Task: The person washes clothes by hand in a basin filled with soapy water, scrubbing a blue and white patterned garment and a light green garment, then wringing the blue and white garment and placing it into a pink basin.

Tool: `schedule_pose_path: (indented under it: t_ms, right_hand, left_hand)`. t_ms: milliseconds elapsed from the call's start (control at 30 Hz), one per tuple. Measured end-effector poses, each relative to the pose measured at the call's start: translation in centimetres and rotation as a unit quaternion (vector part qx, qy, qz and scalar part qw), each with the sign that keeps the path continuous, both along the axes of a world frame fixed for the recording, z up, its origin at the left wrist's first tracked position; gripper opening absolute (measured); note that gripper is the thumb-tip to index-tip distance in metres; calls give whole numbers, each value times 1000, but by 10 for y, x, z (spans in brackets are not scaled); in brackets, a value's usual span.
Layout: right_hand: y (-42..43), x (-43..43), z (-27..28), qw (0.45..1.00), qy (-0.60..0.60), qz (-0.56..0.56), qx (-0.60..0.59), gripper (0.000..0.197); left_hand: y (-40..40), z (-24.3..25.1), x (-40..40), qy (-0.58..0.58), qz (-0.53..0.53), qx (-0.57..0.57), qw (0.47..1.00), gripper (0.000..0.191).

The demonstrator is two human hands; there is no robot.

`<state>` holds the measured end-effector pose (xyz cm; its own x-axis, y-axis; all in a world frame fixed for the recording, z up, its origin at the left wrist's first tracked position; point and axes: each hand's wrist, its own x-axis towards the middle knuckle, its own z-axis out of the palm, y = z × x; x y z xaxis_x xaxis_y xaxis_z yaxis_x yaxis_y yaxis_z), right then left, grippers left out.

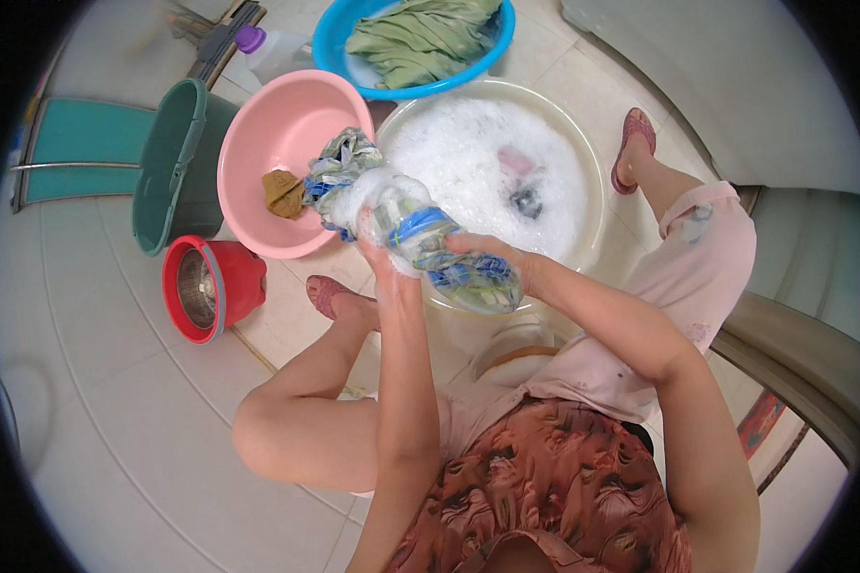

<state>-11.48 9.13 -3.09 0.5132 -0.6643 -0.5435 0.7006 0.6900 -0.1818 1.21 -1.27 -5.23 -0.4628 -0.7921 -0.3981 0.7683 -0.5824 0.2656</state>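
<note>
A wet blue, green and white checked cloth is bunched and twisted between my two hands, with suds clinging to its middle. My left hand grips it from below near the foam. Around its nearer end my right hand is closed, thumb on top. The far end of the cloth hangs over the rim of a pink basin, where a small mustard-brown cloth lies. Beneath and beyond my hands stands a wide cream tub full of white foam; a pinkish patch and a dark one show through the suds.
Behind the tub is a blue basin holding a green cloth. A clear plastic jug with a purple cap stands beside it. To the left are a dark green bucket and a red bucket with a metal spinner basket.
</note>
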Motion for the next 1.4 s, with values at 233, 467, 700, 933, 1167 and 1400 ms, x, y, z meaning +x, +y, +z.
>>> schedule_pose_path:
  t_ms: [233,467,700,933,1167,1400]
  right_hand:
    - [-2,-1,2,997,-57,54,9,46]
    - [-10,-17,-12,977,-175,45,-112,71]
    - [1,-44,52,961,231,-129,-78,63]
    - [15,-22,75,526,745,-103,-397,73]
    - [-37,-37,86,-113,835,97,-529,55]
    - [-65,-40,99,20,800,226,-556,56]
  left_hand:
    - [-5,-16,4,77,-11,-15,997,42]
    - [8,24,-28,64,-28,47,996,52]
    - [-15,-6,-39,-49,56,105,992,35]
    - [-12,-7,-57,-63,95,209,971,36]
    - [-12,-13,-44,2,41,225,974,41]
    - [-6,15,-35,-8,23,178,984,38]
